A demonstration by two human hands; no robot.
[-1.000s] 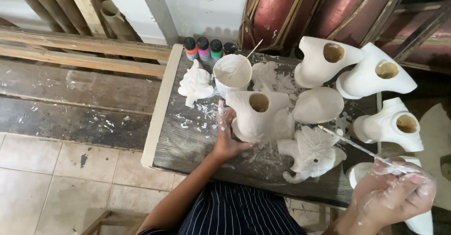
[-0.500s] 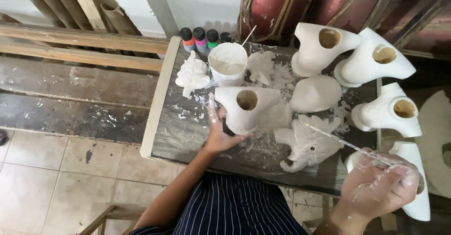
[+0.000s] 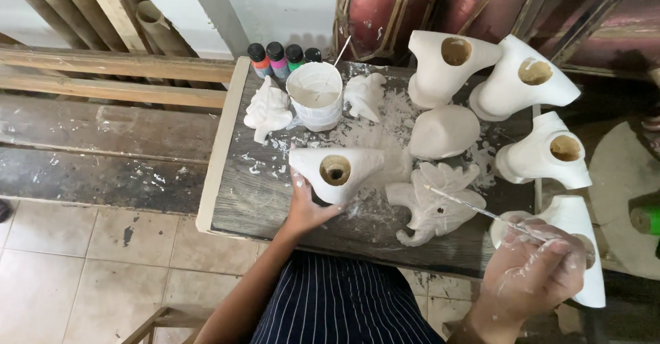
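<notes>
My left hand (image 3: 304, 206) grips the near side of a white plaster hollow mould (image 3: 337, 171) with a round hole on top, standing on the dark wooden table (image 3: 240, 200). My right hand (image 3: 533, 275), coated in white plaster, holds a thin stick (image 3: 467, 206) whose tip reaches the white plaster elephant figure (image 3: 433, 203) lying at the table's middle. A white plastic tub (image 3: 316, 95) with a stick in it stands behind the mould.
Several more white hollow moulds (image 3: 450, 65) (image 3: 526, 79) (image 3: 546, 155) (image 3: 577, 241) crowd the right side, with a rounded lump (image 3: 443, 132). Small plaster figures (image 3: 267, 110) (image 3: 364, 95) flank the tub. Paint bottles (image 3: 278, 59) line the back edge. A wooden bench (image 3: 103, 90) lies left.
My left hand has stayed on the hollow mould, and my right hand with the stick has kept near the elephant. The view has shifted slightly.
</notes>
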